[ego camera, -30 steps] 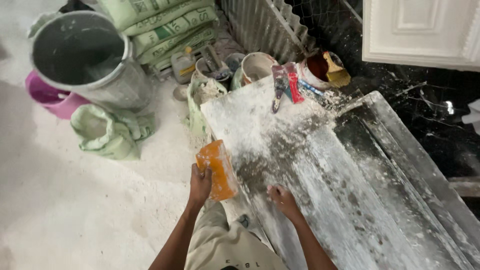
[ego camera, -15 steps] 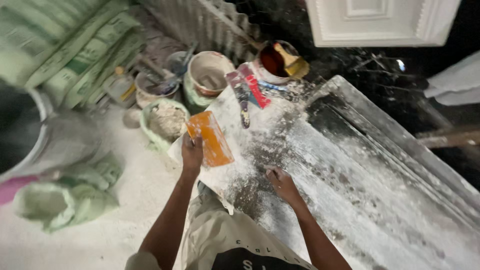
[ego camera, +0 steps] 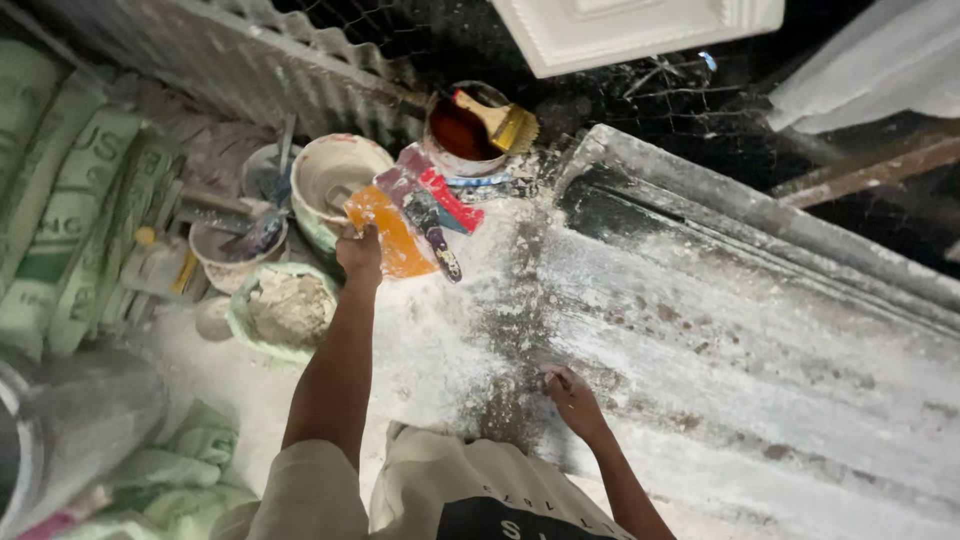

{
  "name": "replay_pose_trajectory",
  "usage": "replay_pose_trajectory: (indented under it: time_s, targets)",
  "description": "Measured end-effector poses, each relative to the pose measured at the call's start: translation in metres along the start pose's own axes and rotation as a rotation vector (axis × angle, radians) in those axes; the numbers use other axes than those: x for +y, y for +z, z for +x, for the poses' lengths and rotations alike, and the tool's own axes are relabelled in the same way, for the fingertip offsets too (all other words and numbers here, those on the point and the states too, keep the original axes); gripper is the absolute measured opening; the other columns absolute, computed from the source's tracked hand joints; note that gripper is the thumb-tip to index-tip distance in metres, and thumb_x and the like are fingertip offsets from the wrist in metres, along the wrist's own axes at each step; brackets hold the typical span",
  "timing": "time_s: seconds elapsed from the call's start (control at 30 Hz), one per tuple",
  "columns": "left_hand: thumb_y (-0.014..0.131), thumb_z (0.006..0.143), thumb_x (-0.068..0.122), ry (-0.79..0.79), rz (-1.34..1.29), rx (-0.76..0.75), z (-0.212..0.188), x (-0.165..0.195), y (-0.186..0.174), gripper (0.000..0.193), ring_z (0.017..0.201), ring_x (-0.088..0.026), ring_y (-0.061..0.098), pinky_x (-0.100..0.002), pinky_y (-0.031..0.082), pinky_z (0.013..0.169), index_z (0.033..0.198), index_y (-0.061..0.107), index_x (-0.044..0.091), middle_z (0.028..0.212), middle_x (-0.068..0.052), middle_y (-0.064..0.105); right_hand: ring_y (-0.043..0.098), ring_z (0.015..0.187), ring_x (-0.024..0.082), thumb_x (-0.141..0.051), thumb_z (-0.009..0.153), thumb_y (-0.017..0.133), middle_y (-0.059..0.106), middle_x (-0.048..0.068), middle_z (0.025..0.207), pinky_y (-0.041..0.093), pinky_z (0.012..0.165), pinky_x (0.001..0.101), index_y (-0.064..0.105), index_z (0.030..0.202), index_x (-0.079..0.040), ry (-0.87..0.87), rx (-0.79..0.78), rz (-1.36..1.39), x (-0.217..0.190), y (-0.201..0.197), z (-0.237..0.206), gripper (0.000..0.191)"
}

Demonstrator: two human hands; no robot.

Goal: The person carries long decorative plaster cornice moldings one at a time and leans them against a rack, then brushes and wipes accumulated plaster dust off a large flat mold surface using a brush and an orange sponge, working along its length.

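From the head view, the left hand (ego camera: 360,252) is grasping an orange scraper (ego camera: 390,232) in a clenched grip — holding it out over the far left of the dusty white surface (ego camera: 760,380), just beside the red-handled tools (ego camera: 432,208). The right hand (ego camera: 572,398) is pressing its curled fingers onto the surface nearer in, holding nothing.

Tin of dark liquid (ego camera: 455,130) with a yellow-bristled brush (ego camera: 500,122) across its rim. White bowl (ego camera: 335,175) near it. Stacked green sacks (ego camera: 55,215) far left. Powder-filled bowl (ego camera: 287,310) below.
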State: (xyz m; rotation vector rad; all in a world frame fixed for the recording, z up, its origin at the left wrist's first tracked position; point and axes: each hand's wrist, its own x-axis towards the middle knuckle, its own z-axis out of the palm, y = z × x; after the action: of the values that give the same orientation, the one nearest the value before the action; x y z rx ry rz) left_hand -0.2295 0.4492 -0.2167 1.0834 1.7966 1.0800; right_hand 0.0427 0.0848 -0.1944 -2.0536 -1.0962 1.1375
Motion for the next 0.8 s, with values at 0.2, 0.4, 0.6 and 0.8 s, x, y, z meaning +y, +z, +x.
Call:
replay_pose_trajectory:
  time_s: [0.2, 0.4, 0.6, 0.8]
  targets:
    - [0.065, 0.092, 0.024, 0.055, 0.153, -0.221, 0.021, 0.014, 0.026, 0.033, 0.098, -0.038, 0.071, -0.048, 0.057, 0.079, 0.115, 0.068, 0.001, 0.106, -0.020, 0.072, 0.070, 0.092, 0.016, -0.035, 0.104, 0.054, 0.071, 0.008, 0.111, 0.056, 0.078, 0.0340, 0.063, 0.131, -0.011, -0.096, 0.026, 0.049, -0.028, 0.001, 0.010, 0.037]
    - [0.055, 0.093, 0.012, -0.247, -0.328, -0.583, 0.028, 0.015, 0.041, 0.032, 0.099, -0.033, 0.071, -0.047, 0.062, 0.074, 0.123, 0.059, 0.001, 0.112, -0.015, 0.068, 0.071, 0.084, 0.025, -0.031, 0.105, 0.049, 0.075, 0.014, 0.098, 0.055, 0.077, 0.0383, 0.062, 0.134, -0.017, 0.076, 0.049, -0.084, -0.041, -0.010, 0.016, 0.035]
    - [0.054, 0.096, 0.003, -0.161, -0.521, -0.549, 0.011, 0.012, 0.039, 0.031, 0.102, -0.027, 0.069, -0.044, 0.065, 0.072, 0.127, 0.053, -0.002, 0.116, -0.011, 0.065, 0.069, 0.086, 0.035, -0.027, 0.104, 0.054, 0.069, 0.019, 0.105, 0.055, 0.073, 0.0429, 0.060, 0.126, -0.008, -0.062, 0.192, -0.166, -0.018, -0.014, 0.023, 0.030]
    - [0.058, 0.107, 0.011, 0.522, 0.085, -0.297, -0.054, -0.003, 0.040, 0.012, 0.093, -0.036, 0.068, -0.050, 0.055, 0.082, 0.110, 0.062, 0.000, 0.101, -0.020, 0.070, 0.061, 0.110, 0.043, -0.019, 0.100, 0.057, 0.064, 0.023, 0.119, 0.050, 0.094, 0.0539, 0.061, 0.128, -0.004, -0.053, 0.631, -0.269, 0.018, -0.044, -0.001, 0.032]
